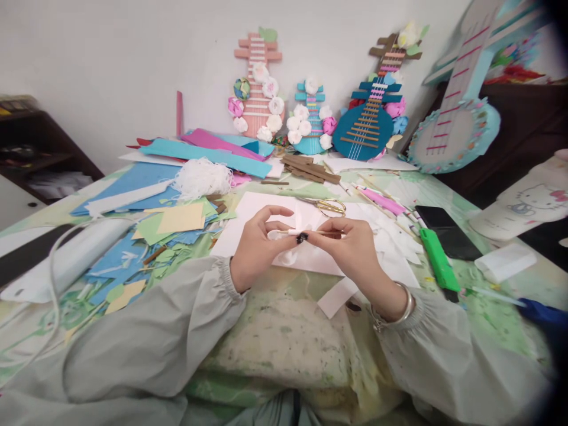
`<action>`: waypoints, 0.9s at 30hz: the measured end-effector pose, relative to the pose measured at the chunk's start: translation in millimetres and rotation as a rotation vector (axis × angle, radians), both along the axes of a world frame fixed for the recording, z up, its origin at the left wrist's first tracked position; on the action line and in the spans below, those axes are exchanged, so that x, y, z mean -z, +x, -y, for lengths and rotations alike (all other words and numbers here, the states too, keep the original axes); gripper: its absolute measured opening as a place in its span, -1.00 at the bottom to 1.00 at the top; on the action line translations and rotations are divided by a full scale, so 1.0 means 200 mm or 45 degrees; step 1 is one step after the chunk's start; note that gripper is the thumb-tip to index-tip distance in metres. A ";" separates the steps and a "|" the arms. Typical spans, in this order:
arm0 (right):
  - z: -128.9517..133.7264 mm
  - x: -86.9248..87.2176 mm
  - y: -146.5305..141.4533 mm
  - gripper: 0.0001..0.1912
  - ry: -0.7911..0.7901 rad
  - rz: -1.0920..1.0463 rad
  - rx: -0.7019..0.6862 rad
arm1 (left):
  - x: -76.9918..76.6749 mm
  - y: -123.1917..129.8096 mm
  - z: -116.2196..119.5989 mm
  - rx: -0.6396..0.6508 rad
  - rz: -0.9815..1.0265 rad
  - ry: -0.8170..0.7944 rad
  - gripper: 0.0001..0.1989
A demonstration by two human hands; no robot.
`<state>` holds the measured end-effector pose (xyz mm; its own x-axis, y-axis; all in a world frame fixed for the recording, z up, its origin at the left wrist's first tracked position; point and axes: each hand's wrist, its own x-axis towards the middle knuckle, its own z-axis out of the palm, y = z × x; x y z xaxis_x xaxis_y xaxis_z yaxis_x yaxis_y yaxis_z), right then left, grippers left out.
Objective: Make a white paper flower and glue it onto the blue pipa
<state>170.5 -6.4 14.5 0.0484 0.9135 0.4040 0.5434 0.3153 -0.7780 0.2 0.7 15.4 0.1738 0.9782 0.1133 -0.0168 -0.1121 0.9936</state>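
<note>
My left hand [266,236] and my right hand [348,239] meet over white paper sheets [248,216] on the table. Between their fingertips lies a thin wooden stick [284,232], roughly level, with a strip of white paper [298,232] around its middle. My left thumb and a finger pinch the paper on the stick, the other fingers curled loosely above. The right thumb and fingers close on the stick's other side. Just beyond my right hand rest gold-handled scissors [332,207]. A loose white paper strip [338,297] sits below my right wrist.
Colored paper scraps [177,222] and a white string bundle [204,178] cover the left. On the right are a green glue gun or cutter [437,260], a phone [448,231] and a white bottle [526,198]. Decorated paper lutes [364,127] lean on the back wall.
</note>
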 end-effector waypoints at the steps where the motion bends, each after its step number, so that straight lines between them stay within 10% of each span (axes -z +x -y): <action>1: 0.00 0.00 0.00 -0.66 0.012 0.002 0.004 | 0.00 0.00 0.00 0.001 0.011 -0.004 -0.52; 27: 0.06 -0.02 -0.02 -0.72 0.644 0.446 0.151 | 0.02 -0.02 -0.01 0.013 0.215 -0.145 -0.59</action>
